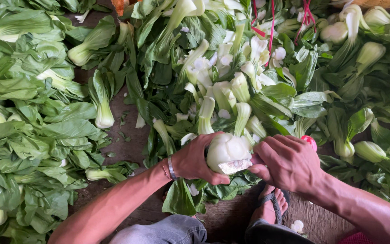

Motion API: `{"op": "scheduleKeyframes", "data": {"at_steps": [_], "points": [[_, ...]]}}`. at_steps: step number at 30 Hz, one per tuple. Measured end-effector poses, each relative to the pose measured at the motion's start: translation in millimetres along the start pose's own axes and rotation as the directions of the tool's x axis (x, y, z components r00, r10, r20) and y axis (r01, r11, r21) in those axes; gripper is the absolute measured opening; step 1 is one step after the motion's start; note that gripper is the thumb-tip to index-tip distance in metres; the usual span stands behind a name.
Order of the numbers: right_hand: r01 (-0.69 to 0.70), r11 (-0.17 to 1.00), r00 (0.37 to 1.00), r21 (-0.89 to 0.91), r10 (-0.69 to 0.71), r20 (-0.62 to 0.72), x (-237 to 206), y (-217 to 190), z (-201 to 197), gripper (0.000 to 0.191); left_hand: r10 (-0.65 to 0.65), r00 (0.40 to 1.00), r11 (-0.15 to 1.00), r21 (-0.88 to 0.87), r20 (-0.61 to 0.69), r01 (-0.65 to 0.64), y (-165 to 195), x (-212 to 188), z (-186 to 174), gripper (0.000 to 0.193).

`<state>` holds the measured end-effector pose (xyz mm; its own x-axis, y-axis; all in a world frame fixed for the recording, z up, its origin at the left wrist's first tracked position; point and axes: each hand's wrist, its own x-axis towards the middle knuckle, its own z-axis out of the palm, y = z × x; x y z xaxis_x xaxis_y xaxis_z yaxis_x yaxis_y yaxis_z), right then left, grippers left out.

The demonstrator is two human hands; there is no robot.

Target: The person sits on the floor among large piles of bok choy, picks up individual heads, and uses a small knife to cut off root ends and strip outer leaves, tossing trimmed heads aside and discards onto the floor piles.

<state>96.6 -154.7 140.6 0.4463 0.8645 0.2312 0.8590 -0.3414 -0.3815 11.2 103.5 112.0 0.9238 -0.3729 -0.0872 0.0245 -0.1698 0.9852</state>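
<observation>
We grip the pale green-white bok choy head in our left hand, its cut base turned right toward our right hand, which is closed on a red-handled knife touching that base; leaves trail away left, above the wooden floor.

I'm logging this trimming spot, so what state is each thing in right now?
Left hand: gripping the bok choy head.
Bok choy head: held, cut base facing the camera.
Right hand: closed on a red-handled tool, at the base.
Bok choy piles: loose on the wooden floor.
</observation>
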Motion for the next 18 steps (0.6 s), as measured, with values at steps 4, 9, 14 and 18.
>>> {"op": "scheduleKeyframes", "data": {"at_steps": [4, 9, 14, 18], "points": [[-0.21, 0.976, 0.975, -0.061, 0.214, 0.06, 7.8, 32.7, 1.8, 0.04, 0.089, 0.994, 0.994, 0.057, 0.069, -0.093, -2.3, -3.0, 2.7, 0.084], [-0.438, 0.896, 0.886, -0.082, 0.445, 0.132, 0.6, 68.7, 8.5, 0.048, 0.045, 0.996, 0.997, -0.06, 0.081, -0.04, -9.4, -7.5, 6.6, 0.093], [-0.389, 0.912, 0.918, 0.127, 0.371, 0.143, -7.4, 45.2, 10.3, 0.05, -0.067, 0.996, 0.986, -0.159, -0.066, 0.056, -15.9, -4.4, 8.2, 0.11], [-0.236, 0.953, 0.97, 0.19, 0.219, 0.106, -5.4, 8.7, -2.4, 0.04, 0.027, 0.968, 0.98, 0.197, -0.251, 0.024, -16.1, 0.6, 15.9, 0.115]]}}
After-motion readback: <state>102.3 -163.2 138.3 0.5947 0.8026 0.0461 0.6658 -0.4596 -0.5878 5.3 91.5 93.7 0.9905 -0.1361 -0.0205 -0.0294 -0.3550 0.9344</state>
